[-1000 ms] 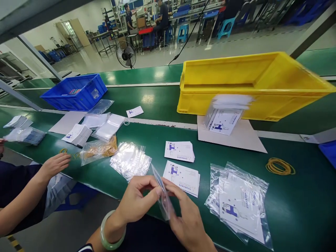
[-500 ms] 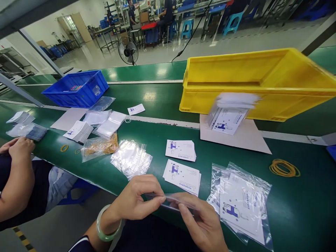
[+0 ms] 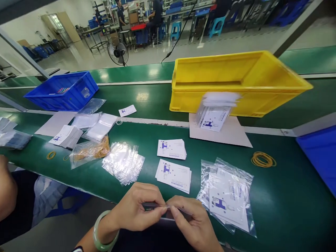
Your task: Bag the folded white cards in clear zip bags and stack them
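Observation:
My left hand (image 3: 136, 208) and my right hand (image 3: 190, 218) meet at the near edge of the green table (image 3: 283, 196), fingertips pinched together on a small clear plastic bag (image 3: 162, 210) held flat between them. A green bangle (image 3: 101, 236) circles my left wrist. Just beyond my hands lie two stacks of white printed cards (image 3: 173, 173) (image 3: 172, 148). A pile of empty clear bags (image 3: 123, 161) lies to the left of the cards. Filled bags with cards inside (image 3: 227, 196) lie to the right of my right hand.
A yellow bin (image 3: 236, 82) stands behind, with a bundle of filled bags (image 3: 215, 112) on grey cardboard (image 3: 236, 134). Rubber bands (image 3: 263, 159) lie at right, a bag of them (image 3: 89, 151) at left. Blue bins (image 3: 61, 90) (image 3: 319, 154) flank the table. Another person's arm (image 3: 6, 190) shows at left.
The clear bag went from hanging edge-on between my fingers to lying flat, and my two hands have closed together on it. The neighbouring person's hand has drawn back off the table.

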The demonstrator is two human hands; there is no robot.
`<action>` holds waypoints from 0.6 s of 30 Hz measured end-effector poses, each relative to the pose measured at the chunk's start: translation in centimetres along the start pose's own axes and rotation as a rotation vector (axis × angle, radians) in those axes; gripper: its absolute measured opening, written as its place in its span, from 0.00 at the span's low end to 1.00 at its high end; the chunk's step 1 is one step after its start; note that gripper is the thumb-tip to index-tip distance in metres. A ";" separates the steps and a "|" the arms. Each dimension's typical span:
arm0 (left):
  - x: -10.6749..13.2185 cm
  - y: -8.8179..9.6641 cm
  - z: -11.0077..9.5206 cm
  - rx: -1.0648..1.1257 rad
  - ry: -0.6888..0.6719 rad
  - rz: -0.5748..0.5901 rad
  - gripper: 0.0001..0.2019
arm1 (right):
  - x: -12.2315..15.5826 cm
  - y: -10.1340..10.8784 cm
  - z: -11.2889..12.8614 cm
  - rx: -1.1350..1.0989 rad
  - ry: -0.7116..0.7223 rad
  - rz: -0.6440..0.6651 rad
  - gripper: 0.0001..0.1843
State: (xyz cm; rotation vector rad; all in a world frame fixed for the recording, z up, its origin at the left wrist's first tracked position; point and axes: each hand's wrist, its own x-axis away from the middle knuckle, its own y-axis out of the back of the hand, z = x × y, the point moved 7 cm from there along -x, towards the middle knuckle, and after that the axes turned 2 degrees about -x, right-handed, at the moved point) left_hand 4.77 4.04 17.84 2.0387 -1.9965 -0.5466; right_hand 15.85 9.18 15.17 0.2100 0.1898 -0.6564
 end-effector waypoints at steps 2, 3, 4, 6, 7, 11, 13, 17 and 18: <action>-0.3 -0.5 0.4 0.001 0.019 0.015 0.09 | 0.3 1.0 -0.3 0.001 -0.033 -0.034 0.18; -0.5 -0.6 0.8 -0.011 0.032 0.007 0.07 | 0.4 2.0 -0.6 -0.002 -0.057 -0.072 0.18; -0.6 -0.5 1.2 -0.032 0.041 -0.015 0.05 | 0.5 3.3 -1.0 0.007 -0.092 -0.128 0.19; -1.0 -0.1 2.1 -0.096 0.047 -0.065 0.15 | 0.8 6.8 -2.2 0.052 -0.175 -0.272 0.21; -1.1 0.0 2.5 -0.135 0.048 -0.076 0.19 | 1.1 8.8 -2.8 0.111 -0.226 -0.351 0.21; -1.9 -0.6 4.2 -0.244 0.072 -0.008 0.15 | 3.8 15.9 -6.2 0.483 -0.419 -0.564 0.20; -2.5 -1.7 5.1 -0.252 0.106 0.026 0.14 | 5.9 18.1 -7.7 0.646 -0.489 -0.663 0.31; -3.4 -5.1 5.2 -0.097 0.155 0.115 0.15 | 7.3 18.5 -8.8 0.850 -0.463 -0.766 0.32; -3.3 -6.1 4.4 -0.026 0.129 0.182 0.16 | 6.1 17.8 -8.7 0.858 -0.396 -0.735 0.26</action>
